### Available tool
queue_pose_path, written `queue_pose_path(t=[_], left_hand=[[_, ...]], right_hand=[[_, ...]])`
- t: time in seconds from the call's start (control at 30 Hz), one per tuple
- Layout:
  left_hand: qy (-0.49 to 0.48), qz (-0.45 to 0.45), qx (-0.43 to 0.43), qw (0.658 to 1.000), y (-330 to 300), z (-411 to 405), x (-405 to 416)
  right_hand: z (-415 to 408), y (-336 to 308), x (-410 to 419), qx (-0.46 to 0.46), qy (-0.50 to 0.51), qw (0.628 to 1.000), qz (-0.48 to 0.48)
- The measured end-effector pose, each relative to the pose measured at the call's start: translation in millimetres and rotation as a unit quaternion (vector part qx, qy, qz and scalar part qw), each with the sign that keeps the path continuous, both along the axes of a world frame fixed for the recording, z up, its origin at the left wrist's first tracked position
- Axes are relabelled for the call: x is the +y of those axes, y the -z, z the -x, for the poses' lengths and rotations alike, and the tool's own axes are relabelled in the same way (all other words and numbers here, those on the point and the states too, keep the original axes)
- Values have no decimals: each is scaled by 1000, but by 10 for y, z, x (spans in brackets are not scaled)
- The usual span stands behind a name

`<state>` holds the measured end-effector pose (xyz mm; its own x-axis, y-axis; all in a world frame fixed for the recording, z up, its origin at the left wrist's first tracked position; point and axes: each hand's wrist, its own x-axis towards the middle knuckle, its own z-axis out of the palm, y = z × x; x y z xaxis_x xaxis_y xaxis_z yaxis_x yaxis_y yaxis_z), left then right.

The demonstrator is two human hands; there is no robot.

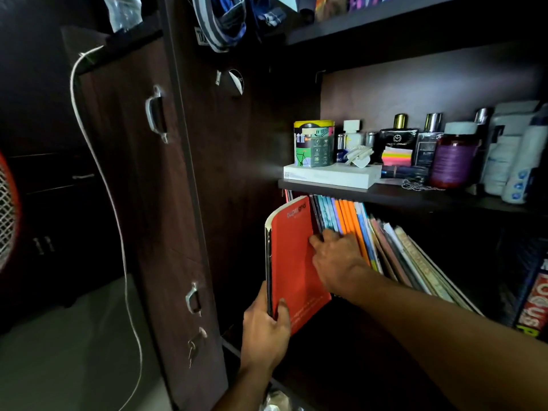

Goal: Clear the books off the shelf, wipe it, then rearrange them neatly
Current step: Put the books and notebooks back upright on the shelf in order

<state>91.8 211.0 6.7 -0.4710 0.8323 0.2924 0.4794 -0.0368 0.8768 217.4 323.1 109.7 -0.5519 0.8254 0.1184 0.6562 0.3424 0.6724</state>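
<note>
1. the left hand [265, 329] is nearest, low in the middle. its fingers and thumb are curled round the bottom edge of a red book [296, 262], thumb lying on the red cover.
2. the red book stands upright and a little tilted, pulled forward at the left end of the row, its top corner just under the upper shelf board [415, 197].
3. the right hand [335, 256] reaches in from the right, fingers fairly straight, fingertips pressed in among the standing books [350, 221] just beside the red cover. whether it grips any of them cannot be told.
4. those books, teal, orange and blue spines, stand in the lower compartment; farther right they lean over in a slant.
5. on the board above sit a white flat box [332, 176], a printed tin [314, 143] on top of it, and a row of perfume bottles [398, 137] and jars.
6. to the left a dark cupboard door [154, 203] carries metal handles, with a white cord [118, 221] hanging beside it.
</note>
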Motion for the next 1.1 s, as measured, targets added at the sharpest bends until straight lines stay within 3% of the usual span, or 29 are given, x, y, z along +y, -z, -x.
queue_pose_path(t=[0.2, 0.43, 0.5, 0.67, 0.8, 0.9, 1.0, 1.1], left_hand=[[22, 57, 2, 998, 4, 23, 66], [69, 21, -54, 996, -1, 58, 183], [57, -6, -88, 994, 1, 83, 245], [41, -68, -57, 995, 129, 54, 542], [71, -16, -14, 997, 43, -49, 764], [68, 1, 28, 997, -127, -179, 960], [-42, -90, 23, 995, -150, -241, 963], [-79, -200, 56, 975, -93, -272, 856]], right_hand=[[-20, 188, -7, 162, 6, 986, 39], [-71, 598, -129, 340, -16, 937, 80], [-110, 872, -186, 389, -31, 919, 52], [-263, 1205, -202, 443, -63, 894, 24], [-197, 1109, -209, 437, -61, 891, 112], [-222, 1056, -175, 486, -102, 854, 156], [-267, 940, -204, 562, -109, 807, 145], [-369, 876, -192, 577, -47, 805, 127]])
